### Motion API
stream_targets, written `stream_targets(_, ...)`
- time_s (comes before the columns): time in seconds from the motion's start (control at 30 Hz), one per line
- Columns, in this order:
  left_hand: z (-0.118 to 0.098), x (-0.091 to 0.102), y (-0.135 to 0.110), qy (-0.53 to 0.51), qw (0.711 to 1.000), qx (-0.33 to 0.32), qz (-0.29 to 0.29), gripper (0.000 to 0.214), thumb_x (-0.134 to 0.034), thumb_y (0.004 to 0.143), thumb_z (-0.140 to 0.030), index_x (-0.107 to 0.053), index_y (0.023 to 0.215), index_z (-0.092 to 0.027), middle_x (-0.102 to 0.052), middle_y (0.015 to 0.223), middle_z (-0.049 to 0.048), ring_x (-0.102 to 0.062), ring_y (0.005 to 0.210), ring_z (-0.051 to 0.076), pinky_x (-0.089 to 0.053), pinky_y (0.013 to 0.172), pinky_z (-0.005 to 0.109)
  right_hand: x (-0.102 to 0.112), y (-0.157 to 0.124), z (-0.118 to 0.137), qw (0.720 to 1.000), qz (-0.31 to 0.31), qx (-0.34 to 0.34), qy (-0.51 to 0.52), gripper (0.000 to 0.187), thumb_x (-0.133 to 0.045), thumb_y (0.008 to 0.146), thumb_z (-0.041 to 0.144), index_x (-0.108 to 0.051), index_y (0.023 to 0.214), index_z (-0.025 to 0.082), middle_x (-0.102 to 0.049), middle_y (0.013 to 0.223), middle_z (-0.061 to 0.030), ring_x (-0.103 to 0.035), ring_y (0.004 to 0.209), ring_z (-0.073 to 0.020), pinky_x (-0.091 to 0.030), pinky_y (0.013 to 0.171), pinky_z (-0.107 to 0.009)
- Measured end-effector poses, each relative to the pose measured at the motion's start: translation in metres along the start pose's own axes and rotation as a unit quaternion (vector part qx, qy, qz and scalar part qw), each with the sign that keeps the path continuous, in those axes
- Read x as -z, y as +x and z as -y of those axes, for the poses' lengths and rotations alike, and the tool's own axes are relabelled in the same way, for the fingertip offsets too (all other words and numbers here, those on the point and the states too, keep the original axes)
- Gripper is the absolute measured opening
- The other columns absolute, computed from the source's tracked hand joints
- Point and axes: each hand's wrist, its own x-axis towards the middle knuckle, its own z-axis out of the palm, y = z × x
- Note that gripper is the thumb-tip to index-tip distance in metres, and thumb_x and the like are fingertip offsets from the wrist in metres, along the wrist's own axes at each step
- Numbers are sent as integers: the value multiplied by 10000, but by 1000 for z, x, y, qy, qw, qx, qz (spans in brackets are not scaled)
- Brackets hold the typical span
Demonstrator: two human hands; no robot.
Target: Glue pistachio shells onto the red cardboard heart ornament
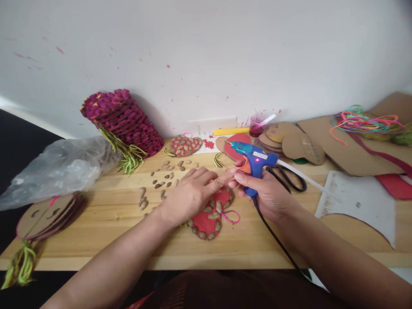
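My right hand [267, 193] is wrapped round the grip of a blue glue gun [254, 159], its nozzle pointing left and a red light lit on its side. My left hand [193, 193] lies over a red heart-shaped piece [209, 219] edged with brown seeds, fingers stretched out towards my right hand; its fingertip meets my right thumb. A pink loop [233, 216] sticks out of the heart's right side. The gun's black cord [277, 240] runs down towards me.
Loose seeds [161, 180] lie on the wooden table [96, 240]. A stack of finished dark red hearts [125, 120] leans at the back left, beside a clear plastic bag [58, 167]. Cardboard hearts [289, 141], black scissors [289, 178], coloured cords [367, 122] and a white cut sheet [360, 201] lie to the right.
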Motion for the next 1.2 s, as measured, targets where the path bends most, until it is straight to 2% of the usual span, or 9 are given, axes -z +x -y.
stream_targets(0.07,-8,1,0,61,997,8,35,663,-474,973,-120,-222,1578,-218,-648,1092,99,-567,1008,238,-496,898,414,-1,1,1,1000,-18,-11,15,316,-874,658,252,-696,918,231,-769,922,-20,-697,710,-151,-462,499,-230)
stream_targets(0.17,-15,0,0,110,993,9,33,576,-486,969,-128,-338,1523,-181,-645,1119,119,-564,1043,264,-468,966,460,-4,0,3,997,-39,-49,35,324,-877,642,245,-705,916,218,-758,884,-26,-665,661,-131,-430,471,-220)
stream_targets(0.3,-17,-4,0,133,991,22,13,587,-467,957,-85,-352,1518,-215,-628,1211,118,-551,1123,271,-410,1048,486,-7,-3,7,995,-41,-88,38,268,-852,682,276,-744,910,183,-710,726,-10,-576,542,-79,-373,428,-192)
stream_targets(0.43,-17,-7,-3,160,986,43,-6,659,-489,949,-87,-303,1550,-286,-614,1283,109,-543,1170,286,-390,1067,517,-7,-5,7,995,-35,-86,48,273,-846,706,271,-742,944,186,-704,707,5,-549,507,-56,-357,418,-165)
stream_targets(0.67,-21,-5,-4,193,979,67,1,601,-517,924,-85,-456,1465,-339,-594,1354,116,-542,1200,322,-380,1063,583,-5,-6,6,996,-29,-66,60,184,-835,734,240,-766,885,158,-741,760,-10,-615,558,-44,-401,435,-115)
stream_targets(0.93,-20,-1,-3,181,981,66,-5,539,-493,937,-91,-523,1415,-339,-576,1401,108,-536,1222,327,-349,1073,606,-3,-5,4,995,-23,-49,85,172,-844,729,196,-755,875,210,-792,909,-1,-732,700,-94,-503,493,-110)
stream_targets(1.2,-21,5,-2,173,983,69,6,570,-497,921,-73,-527,1415,-355,-547,1447,98,-521,1255,338,-339,1074,629,-2,-4,2,995,-20,-47,88,145,-858,710,199,-769,822,218,-801,883,10,-751,700,-108,-577,570,-134)
